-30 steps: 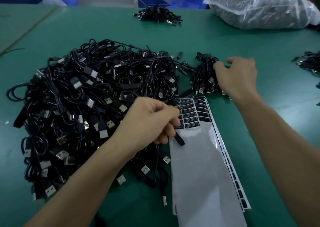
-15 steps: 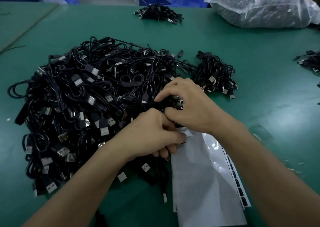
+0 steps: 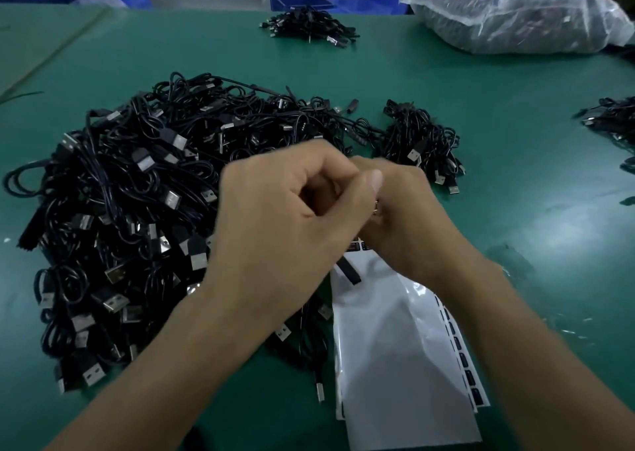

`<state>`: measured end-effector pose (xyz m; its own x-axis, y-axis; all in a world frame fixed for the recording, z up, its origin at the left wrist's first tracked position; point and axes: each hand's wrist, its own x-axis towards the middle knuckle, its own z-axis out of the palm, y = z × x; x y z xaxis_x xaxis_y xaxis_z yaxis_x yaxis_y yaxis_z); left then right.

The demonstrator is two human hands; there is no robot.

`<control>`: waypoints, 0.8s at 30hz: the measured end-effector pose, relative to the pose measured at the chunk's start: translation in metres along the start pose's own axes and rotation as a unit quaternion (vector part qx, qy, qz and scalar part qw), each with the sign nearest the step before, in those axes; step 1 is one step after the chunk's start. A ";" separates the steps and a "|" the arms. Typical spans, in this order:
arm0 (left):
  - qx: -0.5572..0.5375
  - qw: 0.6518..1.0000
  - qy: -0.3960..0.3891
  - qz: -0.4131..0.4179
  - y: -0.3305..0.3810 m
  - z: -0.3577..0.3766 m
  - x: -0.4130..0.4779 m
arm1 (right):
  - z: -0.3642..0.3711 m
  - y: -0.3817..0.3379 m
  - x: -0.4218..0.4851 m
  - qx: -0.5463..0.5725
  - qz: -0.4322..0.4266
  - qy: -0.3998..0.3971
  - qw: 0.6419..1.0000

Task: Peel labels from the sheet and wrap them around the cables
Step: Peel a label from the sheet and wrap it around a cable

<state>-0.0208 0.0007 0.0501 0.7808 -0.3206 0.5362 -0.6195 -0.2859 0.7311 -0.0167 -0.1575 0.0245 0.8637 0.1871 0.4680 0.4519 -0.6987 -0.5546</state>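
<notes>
My left hand [image 3: 285, 216] is curled around a thin black cable, whose black end [image 3: 350, 273] hangs below the fist. Pressed up against it, my right hand [image 3: 409, 220] pinches a label onto that cable; the fingers hide the label itself. Both hands hover over the top of the label sheet [image 3: 395, 347], a white backing with black labels showing under the hands and down its right edge. A big heap of black USB cables [image 3: 137, 192] lies to the left.
A small pile of bundled cables [image 3: 422, 141] sits just beyond the hands. Another pile [image 3: 309, 27] lies at the far edge, more cables [image 3: 611, 120] at the right edge. A clear plastic bag of cables [image 3: 515, 14] is at the back right on the green table [image 3: 515, 192].
My right hand came back from the small pile to the sheet's top, then rose to meet my left hand. Both hands now hold the cable together above the sheet.
</notes>
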 end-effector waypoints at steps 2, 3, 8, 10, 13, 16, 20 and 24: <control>0.140 0.989 0.027 0.042 0.003 -0.005 0.001 | 0.002 -0.002 -0.007 0.048 -0.031 0.050 0.997; 0.198 0.979 0.014 0.046 0.003 -0.006 0.002 | 0.004 -0.002 -0.010 0.078 -0.024 0.071 0.994; 0.383 0.917 -0.101 -0.043 -0.007 -0.001 -0.002 | 0.010 0.002 -0.019 0.278 0.073 0.090 0.954; 0.408 0.905 -0.103 -0.062 -0.013 -0.002 -0.004 | 0.004 0.010 -0.024 0.281 0.102 0.064 0.952; 0.423 0.898 -0.094 -0.079 -0.018 -0.005 -0.001 | -0.009 0.024 -0.031 0.249 0.143 0.043 0.957; 0.421 0.896 -0.110 -0.086 -0.023 -0.005 0.000 | -0.017 0.032 -0.035 0.271 0.176 0.038 0.945; 0.418 0.893 -0.136 -0.096 -0.028 -0.006 0.001 | -0.017 0.035 -0.036 0.326 0.191 0.040 0.925; 0.348 0.919 -0.160 -0.095 -0.024 0.000 0.002 | -0.011 0.030 -0.035 0.340 0.184 0.039 0.922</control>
<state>-0.0041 0.0072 0.0333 0.8851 -0.4230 0.1940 -0.4637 -0.8365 0.2920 -0.0358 -0.1922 -0.0006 0.9797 -0.0447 0.1955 0.1900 -0.1064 -0.9760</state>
